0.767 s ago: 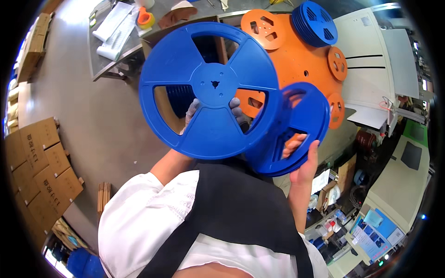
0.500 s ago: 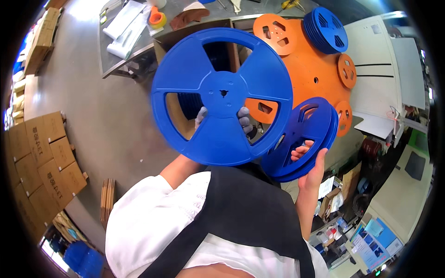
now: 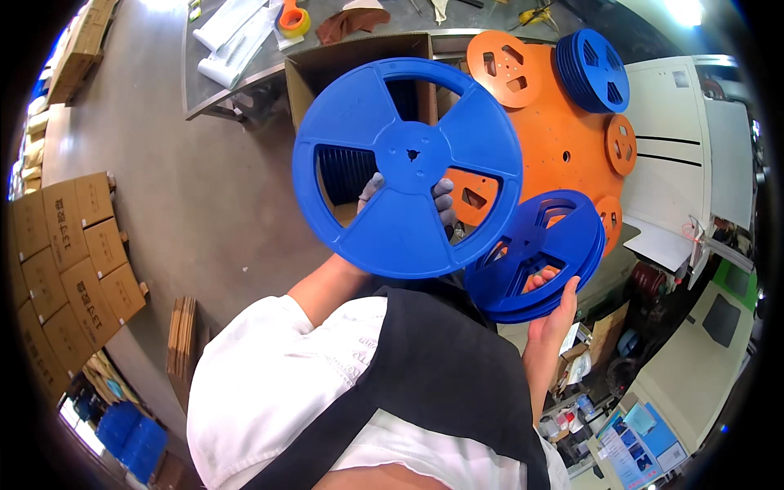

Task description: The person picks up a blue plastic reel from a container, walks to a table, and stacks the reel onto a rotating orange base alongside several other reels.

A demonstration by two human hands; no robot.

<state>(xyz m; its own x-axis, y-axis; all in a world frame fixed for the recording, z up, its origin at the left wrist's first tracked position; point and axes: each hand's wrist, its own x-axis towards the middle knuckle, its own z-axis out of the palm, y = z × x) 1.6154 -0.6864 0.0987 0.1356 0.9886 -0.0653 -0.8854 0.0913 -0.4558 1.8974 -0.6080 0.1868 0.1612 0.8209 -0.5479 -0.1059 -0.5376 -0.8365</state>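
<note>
A large blue reel [image 3: 398, 237] with wide cut-outs faces up in front of me. My left hand [image 3: 445, 200], in a grey glove, grips it from beneath; the gloved fingers show through the cut-outs on both sides of the hub, and the palm is hidden. Beside it on the right, a tilted stack of similar blue reels [image 3: 563, 237] rests in my bare right hand [image 3: 555, 314]. The thumb lies along the outer rim and the fingers reach into a cut-out. The left reel's edge overlaps the stack in the view.
Behind the left reel stands an open cardboard box [image 3: 351, 53] holding more blue reels. An orange rotary table [image 3: 563, 122] carries orange discs [image 3: 505, 69] and a blue reel stack [image 3: 604, 72]. A metal bench [image 3: 261, 82] with tape [image 3: 292, 20] lies beyond; stacked cartons [image 3: 73, 269] stand left.
My view has shifted slightly, so the surroundings sit lower and farther right. The left reel has moved a little away from me and looks smaller. Both hands keep their holds.
</note>
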